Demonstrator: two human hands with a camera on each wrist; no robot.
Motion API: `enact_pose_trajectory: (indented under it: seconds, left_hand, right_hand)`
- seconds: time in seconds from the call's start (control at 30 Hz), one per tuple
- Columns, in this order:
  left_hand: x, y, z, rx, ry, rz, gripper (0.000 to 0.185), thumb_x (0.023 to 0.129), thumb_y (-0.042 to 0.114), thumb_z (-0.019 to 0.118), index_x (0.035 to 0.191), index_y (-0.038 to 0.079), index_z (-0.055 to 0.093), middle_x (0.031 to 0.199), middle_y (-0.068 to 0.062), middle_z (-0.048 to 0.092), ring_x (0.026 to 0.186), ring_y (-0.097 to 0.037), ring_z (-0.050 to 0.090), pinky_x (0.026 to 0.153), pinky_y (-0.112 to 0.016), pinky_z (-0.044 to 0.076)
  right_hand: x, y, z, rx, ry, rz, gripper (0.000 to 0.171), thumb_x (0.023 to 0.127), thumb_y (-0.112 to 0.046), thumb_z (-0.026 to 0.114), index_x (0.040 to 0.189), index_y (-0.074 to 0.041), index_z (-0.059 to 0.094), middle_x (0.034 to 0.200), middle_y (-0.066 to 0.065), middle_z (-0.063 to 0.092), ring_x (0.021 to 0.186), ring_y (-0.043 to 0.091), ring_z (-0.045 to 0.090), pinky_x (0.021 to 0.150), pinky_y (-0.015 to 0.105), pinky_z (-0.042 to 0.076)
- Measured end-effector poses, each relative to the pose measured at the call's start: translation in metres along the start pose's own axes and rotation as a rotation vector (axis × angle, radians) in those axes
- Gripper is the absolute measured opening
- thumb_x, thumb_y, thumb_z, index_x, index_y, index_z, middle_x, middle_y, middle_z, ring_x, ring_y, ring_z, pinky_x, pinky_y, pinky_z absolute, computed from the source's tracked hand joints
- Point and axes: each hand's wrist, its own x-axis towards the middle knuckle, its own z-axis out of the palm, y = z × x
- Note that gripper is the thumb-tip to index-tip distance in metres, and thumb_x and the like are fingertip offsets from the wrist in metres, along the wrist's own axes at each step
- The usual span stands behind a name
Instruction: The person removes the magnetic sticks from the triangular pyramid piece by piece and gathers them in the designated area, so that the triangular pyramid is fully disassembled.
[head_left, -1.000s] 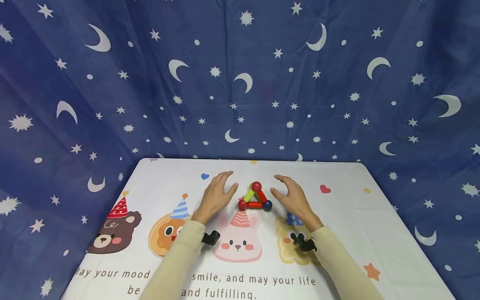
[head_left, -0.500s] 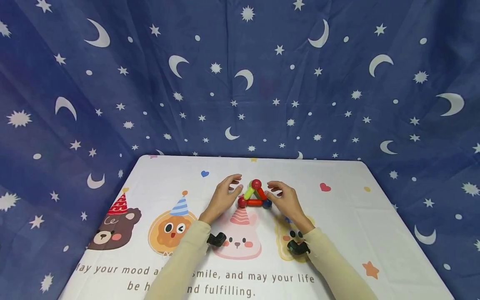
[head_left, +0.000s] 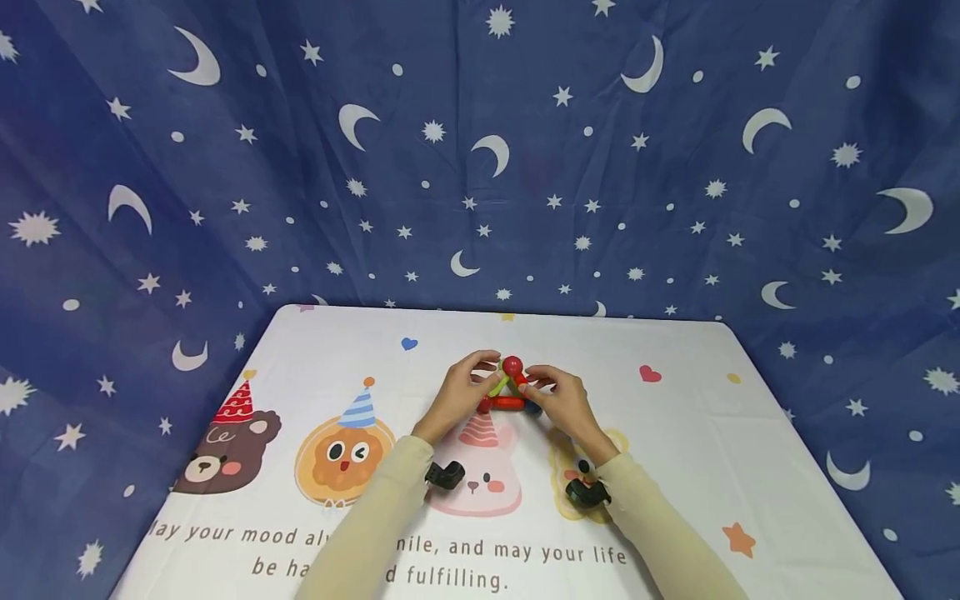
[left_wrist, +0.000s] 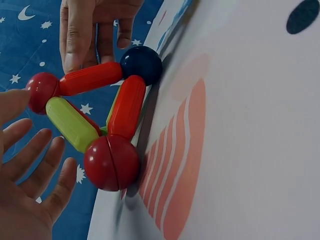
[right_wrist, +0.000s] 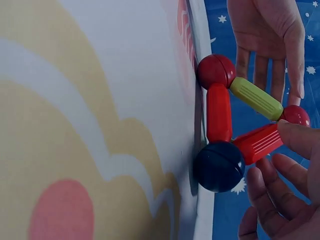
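Two hands close in on one small upright triangle of plastic rods and balls [head_left: 510, 388], standing mid-table on the white cartoon-printed tablecloth [head_left: 675, 467], just beyond the pink rabbit print [head_left: 474, 477]. The left hand [head_left: 459, 392] cups the left side, fingers loosely spread, one fingertip on the top red ball [left_wrist: 42, 91]; nothing clenched. The right hand [head_left: 564, 398] comes from the right, a fingertip on that same top ball; whether it truly pinches, I cannot tell. Lime-green rod [left_wrist: 72, 124] on the left edge, red rod [right_wrist: 218, 113] along the base, dark blue ball [right_wrist: 219, 166] at the right corner. Starry blue backdrop cloth [head_left: 480, 150] hangs behind.
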Motion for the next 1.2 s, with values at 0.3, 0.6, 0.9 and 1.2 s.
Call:
enact_pose_trajectory:
  seconds: [0.3,0.6,0.9,1.2]
  left_hand:
    - [0.008,0.000,0.005,0.027,-0.048,0.009,0.046,0.093,0.028,0.069,0.136,0.015,0.057,0.126,-0.002,0.066,0.112,-0.019,0.064,0.090,-0.031,0.055]
    - [0.013,0.001,0.007,0.083,-0.050,0.079,0.044,0.092,0.023,0.070,0.133,0.011,0.061,0.124,-0.005,0.067,0.105,-0.020,0.066,0.084,-0.028,0.056]
    - [0.014,0.004,0.009,0.088,-0.039,0.076,0.039,0.091,0.019,0.071,0.128,0.011,0.063,0.121,-0.005,0.068,0.106,-0.019,0.065,0.084,-0.028,0.056]
    - [0.012,0.005,0.007,0.084,-0.018,0.029,0.041,0.092,0.022,0.069,0.131,0.014,0.060,0.123,-0.005,0.066,0.107,-0.020,0.065,0.086,-0.029,0.056]
  right_hand:
    - [0.003,0.001,0.006,-0.009,0.004,-0.021,0.032,0.083,-0.025,0.079,0.112,-0.012,0.074,0.098,0.005,0.074,0.089,0.019,0.067,0.079,0.033,0.051]
    - [0.005,0.000,0.009,-0.014,0.021,-0.072,0.028,0.083,-0.020,0.079,0.108,-0.010,0.076,0.099,0.007,0.075,0.085,0.022,0.066,0.065,0.023,0.045]
    - [0.004,0.000,0.010,-0.030,0.052,-0.076,0.025,0.082,-0.019,0.079,0.106,-0.010,0.076,0.094,0.006,0.075,0.077,0.017,0.062,0.058,0.021,0.043]
    - [0.002,0.000,0.008,0.010,0.088,-0.050,0.027,0.080,-0.021,0.081,0.106,-0.012,0.077,0.084,0.007,0.075,0.074,0.018,0.059,0.060,0.022,0.041]
